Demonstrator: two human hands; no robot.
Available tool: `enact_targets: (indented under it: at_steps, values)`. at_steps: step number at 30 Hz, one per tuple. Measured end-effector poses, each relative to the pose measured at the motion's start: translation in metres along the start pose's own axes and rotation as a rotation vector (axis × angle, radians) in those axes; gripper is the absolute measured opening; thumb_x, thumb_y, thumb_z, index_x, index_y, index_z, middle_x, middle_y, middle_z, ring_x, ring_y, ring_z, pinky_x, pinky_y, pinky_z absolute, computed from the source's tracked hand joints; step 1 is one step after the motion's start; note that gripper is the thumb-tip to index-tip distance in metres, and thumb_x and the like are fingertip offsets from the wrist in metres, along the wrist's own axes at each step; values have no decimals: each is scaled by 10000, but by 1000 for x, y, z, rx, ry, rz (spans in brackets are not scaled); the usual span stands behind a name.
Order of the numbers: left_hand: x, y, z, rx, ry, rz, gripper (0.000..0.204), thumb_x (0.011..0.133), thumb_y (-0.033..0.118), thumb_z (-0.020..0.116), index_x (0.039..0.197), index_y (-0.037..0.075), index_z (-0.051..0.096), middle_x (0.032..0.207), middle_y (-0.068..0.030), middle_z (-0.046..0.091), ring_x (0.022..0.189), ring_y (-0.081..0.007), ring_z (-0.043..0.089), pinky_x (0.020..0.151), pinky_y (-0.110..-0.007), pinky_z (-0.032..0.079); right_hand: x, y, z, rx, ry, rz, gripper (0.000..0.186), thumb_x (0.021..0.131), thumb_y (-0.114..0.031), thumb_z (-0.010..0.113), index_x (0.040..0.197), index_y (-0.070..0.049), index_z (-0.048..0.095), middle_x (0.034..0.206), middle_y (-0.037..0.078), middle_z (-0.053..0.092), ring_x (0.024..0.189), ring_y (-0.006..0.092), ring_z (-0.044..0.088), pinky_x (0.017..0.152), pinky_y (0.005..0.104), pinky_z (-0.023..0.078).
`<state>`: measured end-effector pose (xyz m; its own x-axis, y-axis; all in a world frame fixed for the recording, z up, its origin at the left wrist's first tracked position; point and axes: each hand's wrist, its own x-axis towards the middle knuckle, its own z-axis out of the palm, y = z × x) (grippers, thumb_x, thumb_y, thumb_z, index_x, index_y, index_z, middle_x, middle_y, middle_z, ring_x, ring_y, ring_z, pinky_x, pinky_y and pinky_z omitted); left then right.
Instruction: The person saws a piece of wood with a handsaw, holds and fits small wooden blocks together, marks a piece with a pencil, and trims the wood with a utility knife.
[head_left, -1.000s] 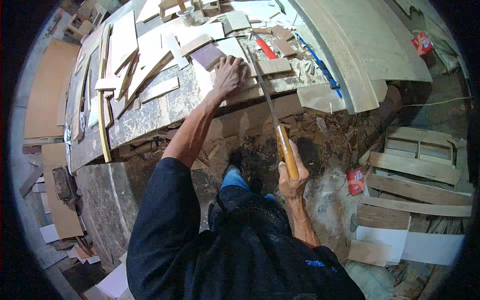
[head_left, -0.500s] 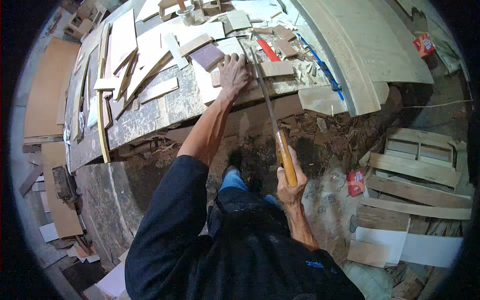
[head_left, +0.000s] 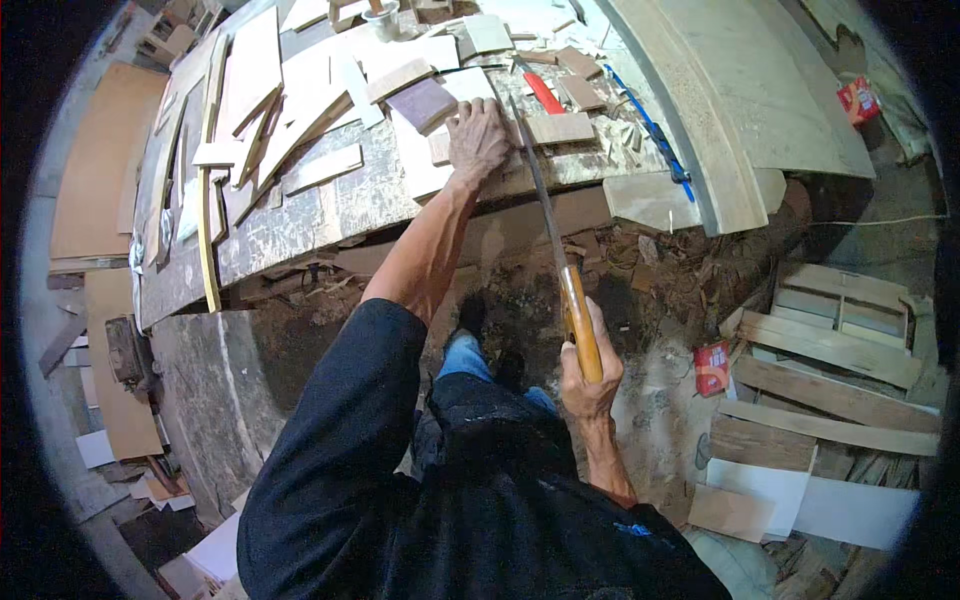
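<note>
My left hand [head_left: 478,140] presses down on a light wood strip [head_left: 560,128] at the near edge of the workbench, fingers bent over it. The strip seems to show on both sides of the hand; its middle is hidden. My right hand [head_left: 590,378] is wrapped round the yellowish wooden handle of a handsaw [head_left: 541,190]. Its narrow blade slants up and away, across the strip, just right of my left hand. Beyond the left hand lie a purplish-grey board [head_left: 421,104] and a pale board [head_left: 470,84]. A red-handled tool [head_left: 543,93] rests right of the blade.
The workbench [head_left: 330,215] carries several loose boards and offcuts. A blue bar-like tool [head_left: 655,130] lies at the right, beside a long curved panel [head_left: 700,110]. Stacked wood pieces [head_left: 830,345] and a red box [head_left: 711,368] are on the floor at right.
The handsaw has been drawn back slightly toward me, its tip now nearer my left hand. My left hand stays on the strip. The whole view has shifted a little.
</note>
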<state>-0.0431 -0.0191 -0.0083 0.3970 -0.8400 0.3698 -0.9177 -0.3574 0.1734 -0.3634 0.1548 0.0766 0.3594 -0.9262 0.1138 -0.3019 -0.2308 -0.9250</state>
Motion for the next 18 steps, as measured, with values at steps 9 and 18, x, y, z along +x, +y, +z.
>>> enact_targets:
  at_steps: [9, 18]
  values:
    - [3, -2, -4, 43, -53, 79, 306, 831, 194, 565, 1096, 55, 503, 1084, -93, 536, 1081, -277, 513, 851, -503, 427, 40, -2, 20, 22, 63, -43, 571, 788, 41, 512, 1354, -37, 516, 1244, 190, 616, 1115, 270, 624, 929, 335, 486]
    - [-21, 3, 0, 93, 66, 70, 403, 851, 372, 599, 1148, 110, 525, 1105, -127, 503, 1067, -331, 473, 853, -523, 382, 33, 9, 15, 42, 12, -36, 573, 790, 25, 519, 1361, -25, 508, 1250, 178, 609, 1109, 265, 618, 919, 337, 486]
